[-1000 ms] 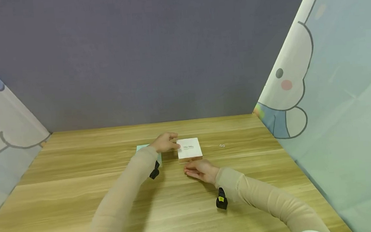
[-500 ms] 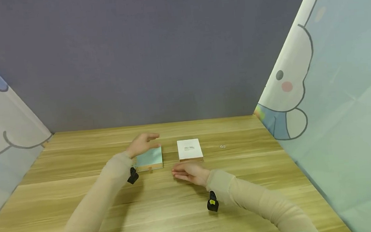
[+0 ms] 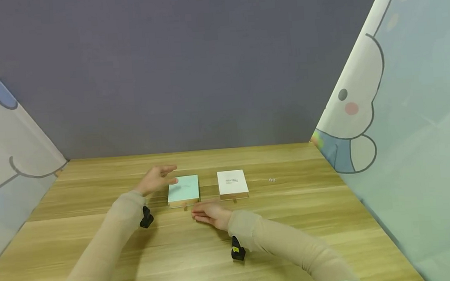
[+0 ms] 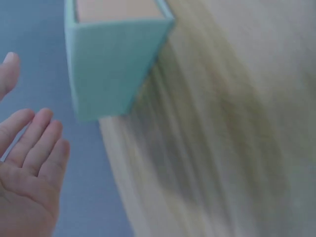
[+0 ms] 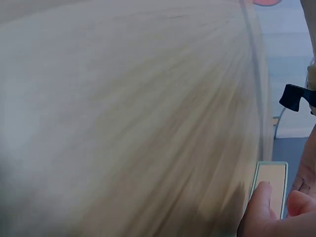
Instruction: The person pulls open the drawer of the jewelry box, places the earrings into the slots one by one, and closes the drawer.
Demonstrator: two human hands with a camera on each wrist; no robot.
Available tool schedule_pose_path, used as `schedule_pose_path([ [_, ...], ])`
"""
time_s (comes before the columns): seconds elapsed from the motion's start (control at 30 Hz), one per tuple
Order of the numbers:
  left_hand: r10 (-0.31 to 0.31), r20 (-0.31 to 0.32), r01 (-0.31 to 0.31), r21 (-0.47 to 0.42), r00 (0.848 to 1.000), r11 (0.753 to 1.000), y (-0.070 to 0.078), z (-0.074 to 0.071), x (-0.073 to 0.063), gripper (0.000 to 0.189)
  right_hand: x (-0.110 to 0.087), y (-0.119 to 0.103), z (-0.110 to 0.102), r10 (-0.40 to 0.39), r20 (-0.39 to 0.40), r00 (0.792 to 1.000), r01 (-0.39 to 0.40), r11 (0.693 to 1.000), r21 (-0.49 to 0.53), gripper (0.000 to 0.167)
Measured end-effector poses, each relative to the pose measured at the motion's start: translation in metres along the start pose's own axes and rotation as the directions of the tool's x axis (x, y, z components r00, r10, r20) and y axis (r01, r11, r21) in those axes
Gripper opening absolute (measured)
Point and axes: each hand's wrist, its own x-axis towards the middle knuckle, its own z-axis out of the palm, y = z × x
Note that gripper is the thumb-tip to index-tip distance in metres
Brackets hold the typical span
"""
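A mint-green box (image 3: 183,189) lies flat, with a tan front side and a small brown tab at its front edge. My left hand (image 3: 155,179) is spread at its left side, thumb overlapping its edge in the head view. In the left wrist view that hand's fingers (image 4: 42,148) are apart from the box's green side (image 4: 113,64). My right hand (image 3: 211,213) hovers by the box's front right corner, fingers extended together and holding nothing. In the right wrist view its thumb (image 5: 260,202) overlaps the tan face of the box (image 5: 273,175).
A white box (image 3: 233,183) with dark lettering and a brown front tab lies to the right of the green one. Farther right are two small pale ring-like pieces (image 3: 272,180). A dark wall (image 3: 185,73) stands behind the wooden table (image 3: 293,222), with cartoon-printed panels at both sides.
My left hand has moved left from the white box, past the green box to its left side. My right hand has slid left from the white box's front toward the green box. Both boxes stay put.
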Motion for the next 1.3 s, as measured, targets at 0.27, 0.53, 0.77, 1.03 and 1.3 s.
schedule_pose_path([
  [0.27,-0.075,0.030,0.077,-0.053,0.997,0.996,-0.026,-0.002,-0.002,0.073,0.015,0.006,0.022,-0.015,-0.049,0.999,0.015,1.000,0.000,0.023],
  [0.53,-0.091,0.043,0.093,-0.042,0.995,0.995,-0.032,0.000,-0.004,0.072,0.022,0.007,0.036,-0.023,-0.089,0.996,0.025,0.999,0.028,0.023],
  [0.77,-0.106,0.077,0.111,-0.072,0.991,0.991,-0.030,0.009,0.001,0.067,0.026,0.009,0.041,-0.016,-0.144,0.989,0.026,0.997,0.072,0.019],
  [1.03,-0.156,0.084,0.163,-0.081,0.984,0.983,-0.032,0.009,0.003,0.071,0.026,0.012,0.041,-0.018,-0.177,0.984,0.028,0.998,0.050,0.016],
  [1.3,-0.121,0.072,0.124,-0.033,0.990,0.992,-0.027,0.007,0.005,0.063,0.027,0.012,0.040,-0.039,-0.180,0.983,0.047,0.998,0.038,0.015],
])
